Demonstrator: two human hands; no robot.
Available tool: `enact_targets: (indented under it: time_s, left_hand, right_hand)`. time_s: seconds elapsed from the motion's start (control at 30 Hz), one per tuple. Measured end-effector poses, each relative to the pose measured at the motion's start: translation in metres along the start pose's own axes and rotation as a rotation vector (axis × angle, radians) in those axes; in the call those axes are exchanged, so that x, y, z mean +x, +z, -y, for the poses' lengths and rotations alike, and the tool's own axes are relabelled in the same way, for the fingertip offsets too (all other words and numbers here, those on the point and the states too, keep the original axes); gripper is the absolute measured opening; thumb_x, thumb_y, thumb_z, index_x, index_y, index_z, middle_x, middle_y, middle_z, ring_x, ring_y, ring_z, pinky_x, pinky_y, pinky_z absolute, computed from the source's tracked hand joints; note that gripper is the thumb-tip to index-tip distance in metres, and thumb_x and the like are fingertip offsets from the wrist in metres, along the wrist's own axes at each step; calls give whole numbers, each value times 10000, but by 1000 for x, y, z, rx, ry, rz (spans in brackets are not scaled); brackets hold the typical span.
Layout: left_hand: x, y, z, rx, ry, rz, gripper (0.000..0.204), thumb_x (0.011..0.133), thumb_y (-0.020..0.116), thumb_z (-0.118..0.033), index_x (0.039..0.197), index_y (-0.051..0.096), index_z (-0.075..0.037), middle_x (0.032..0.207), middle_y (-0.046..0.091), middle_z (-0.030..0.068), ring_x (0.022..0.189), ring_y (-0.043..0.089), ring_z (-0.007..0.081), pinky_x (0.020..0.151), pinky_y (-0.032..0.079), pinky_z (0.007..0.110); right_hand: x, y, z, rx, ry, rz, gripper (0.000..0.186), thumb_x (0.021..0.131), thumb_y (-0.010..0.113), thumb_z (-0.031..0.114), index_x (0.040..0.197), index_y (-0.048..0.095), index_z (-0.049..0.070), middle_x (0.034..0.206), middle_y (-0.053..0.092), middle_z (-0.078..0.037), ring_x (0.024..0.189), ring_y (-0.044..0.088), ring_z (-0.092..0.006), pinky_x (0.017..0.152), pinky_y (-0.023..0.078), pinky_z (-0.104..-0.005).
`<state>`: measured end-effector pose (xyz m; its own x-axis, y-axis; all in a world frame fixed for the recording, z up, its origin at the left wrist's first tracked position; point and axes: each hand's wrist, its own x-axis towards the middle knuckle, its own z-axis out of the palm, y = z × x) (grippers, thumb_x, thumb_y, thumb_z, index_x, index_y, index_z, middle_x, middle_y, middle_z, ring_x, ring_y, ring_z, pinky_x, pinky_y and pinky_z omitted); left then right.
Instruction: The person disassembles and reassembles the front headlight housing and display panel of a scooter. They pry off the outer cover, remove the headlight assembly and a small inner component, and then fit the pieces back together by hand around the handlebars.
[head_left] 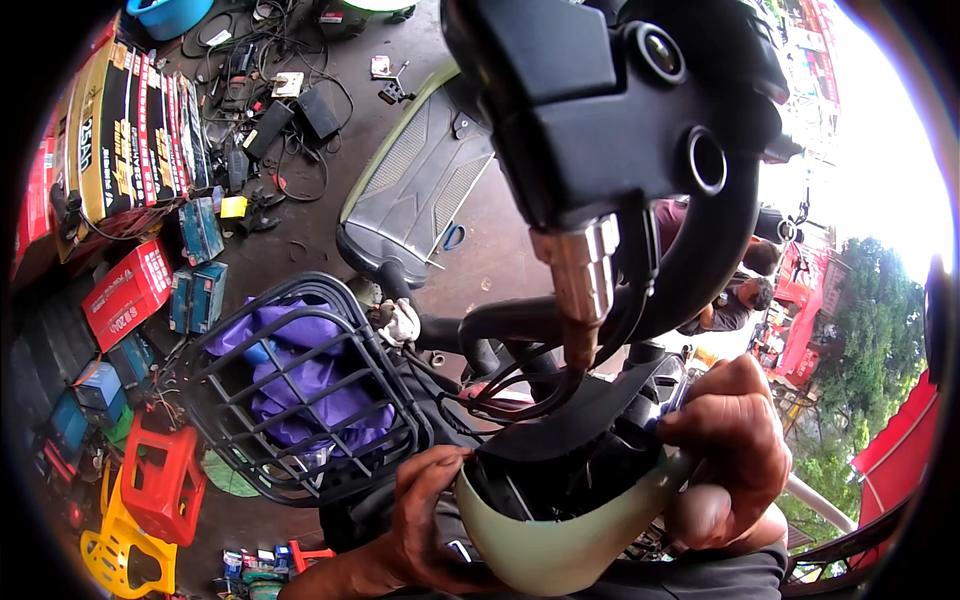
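My left hand (425,515) is closed around the left edge of a pale green curved plastic cover (560,555), its fingertips at the rim. At the opposite edge, my right hand (735,455) grips the same cover, fingers bent and thumb against its outer side. The inside of the cover is dark, with a black curved panel (570,435) along its far side. Black cables (500,400) run across just beyond it. Above rises a metal steering column (580,280) below a black plastic handlebar unit (560,110) with two round ringed openings.
Left of the cover is a black wire basket (310,400) holding purple cloth (285,345). A grey scooter footboard panel (420,170) lies beyond. Boxes (130,130), tangled wires (320,170), a red stool (165,480) and a yellow stool (130,545) crowd the left. People (745,295) are at right.
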<state>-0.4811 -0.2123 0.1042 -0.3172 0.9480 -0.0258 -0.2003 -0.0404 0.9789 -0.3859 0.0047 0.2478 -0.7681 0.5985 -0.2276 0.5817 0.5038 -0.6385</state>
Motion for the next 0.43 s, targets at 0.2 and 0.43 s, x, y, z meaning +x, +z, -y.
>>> enact_targets:
  time_s: [0.2,0.43]
  left_hand:
    - [2,-5,-7,83,-49,80,1180,552,972,-357,1411,264,35,1299,389,216,1175,489,316,991,454,423]
    - [-2,-2,-3,13,-34,47,1267,557,966,-397,1472,210,45,1335,375,217,1231,458,322,1003,453,430]
  right_hand:
    - [-7,-5,-6,-8,37,44,379,774,816,214,1042,652,3,945,581,-140,827,539,-222,719,457,-337]
    - [-4,-5,-28,-50,-78,150,485,860,715,455,1085,651,30,1038,569,-156,952,553,-266,861,438,-434]
